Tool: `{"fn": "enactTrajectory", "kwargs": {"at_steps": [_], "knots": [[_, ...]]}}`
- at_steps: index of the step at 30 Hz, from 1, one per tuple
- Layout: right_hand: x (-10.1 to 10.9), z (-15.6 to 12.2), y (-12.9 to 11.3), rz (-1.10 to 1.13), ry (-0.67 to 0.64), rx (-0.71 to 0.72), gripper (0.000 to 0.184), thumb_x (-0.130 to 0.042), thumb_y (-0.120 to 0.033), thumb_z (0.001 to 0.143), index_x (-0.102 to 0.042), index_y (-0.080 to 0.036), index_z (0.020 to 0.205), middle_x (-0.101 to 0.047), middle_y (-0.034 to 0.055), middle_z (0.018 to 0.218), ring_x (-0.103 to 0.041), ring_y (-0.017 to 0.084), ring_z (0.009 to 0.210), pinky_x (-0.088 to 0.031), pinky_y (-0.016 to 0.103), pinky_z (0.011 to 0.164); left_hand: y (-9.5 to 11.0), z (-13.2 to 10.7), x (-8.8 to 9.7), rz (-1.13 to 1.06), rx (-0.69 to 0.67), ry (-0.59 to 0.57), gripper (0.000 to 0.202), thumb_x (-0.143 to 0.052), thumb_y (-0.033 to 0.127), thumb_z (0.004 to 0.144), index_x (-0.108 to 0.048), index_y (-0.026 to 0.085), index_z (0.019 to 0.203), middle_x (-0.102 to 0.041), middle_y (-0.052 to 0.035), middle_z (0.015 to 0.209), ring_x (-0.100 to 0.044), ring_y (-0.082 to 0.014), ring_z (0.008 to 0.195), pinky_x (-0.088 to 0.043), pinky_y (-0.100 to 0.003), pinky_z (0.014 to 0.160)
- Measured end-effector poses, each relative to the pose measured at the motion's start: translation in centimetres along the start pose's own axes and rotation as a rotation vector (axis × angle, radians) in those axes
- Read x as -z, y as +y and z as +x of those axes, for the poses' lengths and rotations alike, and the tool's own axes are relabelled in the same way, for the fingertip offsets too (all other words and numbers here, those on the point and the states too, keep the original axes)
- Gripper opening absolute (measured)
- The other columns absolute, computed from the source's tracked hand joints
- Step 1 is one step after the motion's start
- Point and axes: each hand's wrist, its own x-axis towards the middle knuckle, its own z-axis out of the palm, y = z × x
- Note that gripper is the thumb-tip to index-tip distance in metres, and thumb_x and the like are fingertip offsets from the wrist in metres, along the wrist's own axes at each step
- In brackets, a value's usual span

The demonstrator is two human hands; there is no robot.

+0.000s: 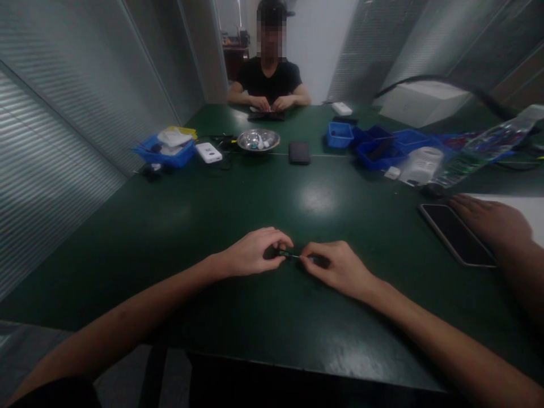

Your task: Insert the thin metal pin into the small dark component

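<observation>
Above the green tabletop [238, 309], my left hand [253, 253] pinches a small dark-green piece [285, 254] that looks like a little circuit board. My right hand [340, 267] faces it from the right, thumb and forefinger closed on a thin, pale, pin-like piece [296, 256]. That thin piece reaches to the green one; whether they are joined is too small to tell. Both hands are low over the table, near its front edge.
A metal bowl [258, 140] with small parts, a black flat case [299, 153], a white power bank [208, 152] and blue bins [339, 135] stand farther back. At right, another person's hand [495, 221] is beside a phone [457, 235]. A person [270, 79] sits opposite.
</observation>
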Motion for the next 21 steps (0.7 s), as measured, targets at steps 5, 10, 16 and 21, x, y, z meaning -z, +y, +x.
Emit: {"fn": "enactTrajectory", "kwargs": {"at_steps": [5, 10, 16, 21], "knots": [[-0.5, 0.3, -0.5, 0.038, 0.03, 0.004, 0.023, -0.058, -0.034, 0.1, -0.073, -0.02, 0.091, -0.069, -0.0002, 0.071, -0.059, 0.012, 0.056, -0.04, 0.025, 0.058, -0.1, 0.1, -0.2, -0.014, -0.014, -0.006, 0.03, -0.068, 0.025, 0.094, -0.062, 0.02, 0.123, -0.065, -0.0065, 0.105, -0.061, -0.0215, 0.099, -0.048, -0.035, 0.088], [-0.7, 0.4, -0.8, 0.077, 0.071, 0.023, 0.023, -0.057, -0.034, 0.1, -0.074, -0.019, 0.094, -0.072, 0.0011, 0.076, -0.062, 0.013, 0.059, -0.042, 0.024, 0.058, 0.2, 0.2, -0.4, -0.013, -0.004, -0.005, 0.031, -0.068, 0.027, 0.094, -0.062, 0.021, 0.124, -0.065, -0.007, 0.105, -0.061, -0.0225, 0.1, -0.048, -0.036, 0.089], [0.2, 0.0, -0.3, 0.07, 0.118, -0.018, 0.023, -0.059, -0.035, 0.099, -0.074, -0.019, 0.091, -0.071, -0.0005, 0.073, -0.06, 0.011, 0.056, -0.041, 0.024, 0.056, 0.5, -0.3, 1.3, -0.061, 0.001, -0.105, 0.038, -0.065, 0.019, 0.095, -0.061, 0.023, 0.132, -0.066, -0.0089, 0.114, -0.062, -0.0224, 0.108, -0.049, -0.036, 0.094], [0.5, -0.1, -0.5, 0.084, 0.115, -0.023, 0.023, -0.058, -0.033, 0.099, -0.074, -0.019, 0.091, -0.071, -0.0002, 0.074, -0.061, 0.011, 0.058, -0.041, 0.024, 0.056, -0.8, -0.9, 3.8, -0.111, 0.044, -0.201, 0.041, -0.061, 0.013, 0.095, -0.061, 0.026, 0.134, -0.069, -0.0069, 0.117, -0.065, -0.0188, 0.104, -0.051, -0.033, 0.09]]}}
